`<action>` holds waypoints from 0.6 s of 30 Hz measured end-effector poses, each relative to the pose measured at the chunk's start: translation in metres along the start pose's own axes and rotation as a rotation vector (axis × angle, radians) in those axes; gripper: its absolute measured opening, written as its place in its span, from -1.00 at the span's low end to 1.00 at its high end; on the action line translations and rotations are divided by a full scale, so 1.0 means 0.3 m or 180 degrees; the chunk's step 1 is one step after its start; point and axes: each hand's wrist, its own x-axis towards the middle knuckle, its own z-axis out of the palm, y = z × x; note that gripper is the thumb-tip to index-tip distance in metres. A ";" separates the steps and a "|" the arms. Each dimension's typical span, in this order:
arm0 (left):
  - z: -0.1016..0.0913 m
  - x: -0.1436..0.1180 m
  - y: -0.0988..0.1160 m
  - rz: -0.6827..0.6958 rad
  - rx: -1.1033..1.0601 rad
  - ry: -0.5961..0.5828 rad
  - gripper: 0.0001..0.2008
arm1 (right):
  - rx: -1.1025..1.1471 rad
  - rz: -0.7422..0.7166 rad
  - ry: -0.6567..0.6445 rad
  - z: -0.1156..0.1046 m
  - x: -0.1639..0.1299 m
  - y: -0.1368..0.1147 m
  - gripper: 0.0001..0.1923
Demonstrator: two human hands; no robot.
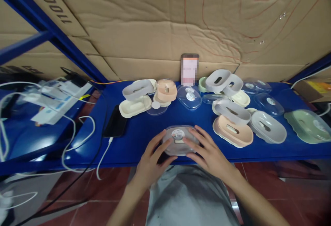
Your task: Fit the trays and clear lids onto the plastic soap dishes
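A grey oval soap box with a clear lid and a round sticker (178,139) sits near the front edge of the blue shelf (144,133). My left hand (152,158) rests on its left side with fingers spread over the lid. My right hand (207,151) presses on its right side, fingers reaching across the lid. Both hands hold the box between them.
Several soap trays and clear lids lie about: grey, cream and peach ones (144,98) at back left, more (232,122) at right, a green one (307,126) far right. A standing phone (189,69) leans on cardboard. A black phone (116,122) with white cable lies left.
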 end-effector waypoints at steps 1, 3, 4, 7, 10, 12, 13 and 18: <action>0.000 -0.001 -0.003 0.0031 -0.0028 0.0032 -0.47 | -0.0068 -0.0066 -0.0031 0.000 0.001 0.002 -0.39; 0.001 -0.001 -0.007 0.0103 -0.0064 0.0097 -0.54 | -0.0172 -0.0170 -0.0070 -0.003 0.001 0.004 -0.36; 0.002 0.000 -0.008 0.0125 -0.0067 0.0119 -0.57 | -0.0206 -0.0209 -0.0076 -0.004 0.001 0.004 -0.35; 0.003 0.003 -0.007 0.0094 -0.0053 0.0099 -0.60 | -0.0255 -0.0279 -0.0047 -0.004 -0.002 0.007 -0.33; 0.002 0.004 -0.003 -0.0013 -0.0039 -0.0021 -0.57 | -0.0303 -0.0290 0.0070 0.001 -0.007 0.008 -0.27; 0.002 0.004 0.001 -0.0060 -0.0022 -0.0079 -0.55 | -0.0345 -0.0292 0.0173 0.006 -0.013 0.007 -0.25; 0.001 0.004 0.003 -0.0071 -0.0015 -0.0095 -0.54 | -0.0362 -0.0305 0.0219 0.008 -0.016 0.007 -0.25; -0.001 0.005 0.006 -0.0110 -0.0045 -0.0189 -0.51 | -0.0382 -0.0374 0.0330 0.006 -0.031 0.008 -0.23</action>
